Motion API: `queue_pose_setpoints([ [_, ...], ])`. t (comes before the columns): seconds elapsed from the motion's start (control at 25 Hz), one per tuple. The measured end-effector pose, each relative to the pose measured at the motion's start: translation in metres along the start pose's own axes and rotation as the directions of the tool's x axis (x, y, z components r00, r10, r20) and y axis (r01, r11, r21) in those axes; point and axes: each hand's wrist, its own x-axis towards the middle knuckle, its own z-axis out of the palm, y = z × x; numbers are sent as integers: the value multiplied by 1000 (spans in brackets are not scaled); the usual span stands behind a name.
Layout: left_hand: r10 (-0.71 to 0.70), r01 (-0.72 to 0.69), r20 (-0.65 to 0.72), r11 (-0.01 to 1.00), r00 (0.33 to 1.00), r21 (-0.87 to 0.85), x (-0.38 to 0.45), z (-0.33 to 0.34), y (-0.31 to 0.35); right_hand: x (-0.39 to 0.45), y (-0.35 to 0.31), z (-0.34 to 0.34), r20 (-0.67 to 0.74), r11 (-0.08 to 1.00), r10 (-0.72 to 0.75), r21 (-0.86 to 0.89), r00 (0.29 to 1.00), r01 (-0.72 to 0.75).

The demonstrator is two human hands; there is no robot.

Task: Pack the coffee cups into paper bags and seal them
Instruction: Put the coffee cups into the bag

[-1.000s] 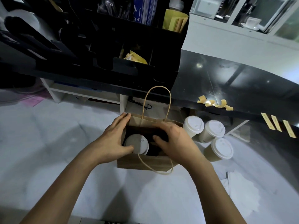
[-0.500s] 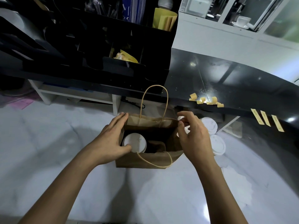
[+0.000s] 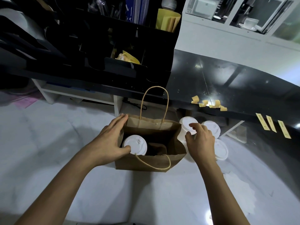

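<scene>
In the middle of the frame a brown paper bag (image 3: pixel 151 161) is standing open on the pale worktop (image 3: pixel 48 151), one twine handle rising at its far edge and the other drooping over its near wall. One lidded cup (image 3: pixel 135 145) is already sitting in the left half of the bag, and the right half is looking empty and dark. The left hand (image 3: pixel 107 142) is resting against the bag's left edge, fingers stretched along the rim and thumb touching the cup's lid, holding the mouth open and not clamping anything. The right hand (image 3: pixel 200 140), just right of the bag, is curling its fingers and thumb around the rim of a second cup (image 3: pixel 186 125); the grip is closing on the lid edge, though how firm it is cannot be told. Two more cups (image 3: pixel 212 127) (image 3: pixel 221 150) are waiting just behind and beside that hand. These are thin paper cups with press-on plastic lids, probably full, so they will likely be squashy at the sides and apt to spill if tilted; taking hold around the upper wall under the lid looks safer than lifting by the lid alone. The bag is light and floppy, so it is needing that steadying hand. Strips of yellow tape (image 3: pixel 209 103) are lying on the dark counter at right.
</scene>
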Motion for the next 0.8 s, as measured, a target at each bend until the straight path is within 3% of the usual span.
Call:
queue_pose_setpoints([
  [0.48, -18, 18, 3, 999, 1000, -37, -5, -2, 6, 54, 19, 25, 85, 953, -26, -300, 996, 50],
  [0.8, -21, 22, 10, 999, 1000, -40, -6, -3, 7, 60, 12, 26, 185, 911, -16, -403, 983, 91],
])
